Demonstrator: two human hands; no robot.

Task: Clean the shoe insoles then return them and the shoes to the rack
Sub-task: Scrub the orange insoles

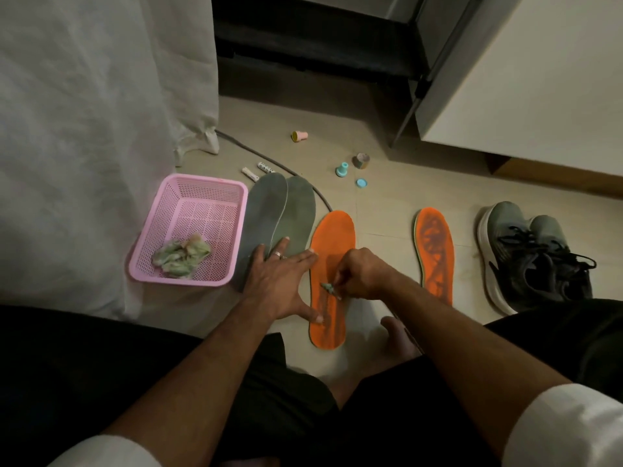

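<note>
An orange insole [332, 237] lies on the floor in front of me. My left hand [281, 281] lies flat with spread fingers, thumb and forefinger pressing on this insole's left edge. My right hand [362, 274] pinches a small greenish wad [327, 287] against the insole's middle. A second orange insole [434, 254], with dark smudges, lies to the right. Two grey insoles [279, 214] overlap on the left, partly under my left hand. A pair of grey sneakers [536, 257] stands at the far right.
A pink basket [168, 264] holding crumpled used wipes [182, 254] sits at the left beside a white cloth. Small caps, tubes and a grey cable [269, 160] lie on the floor behind the insoles. A dark rack [303, 45] and a white cabinet [539, 96] stand behind. My bare foot [397, 335] rests near the insole.
</note>
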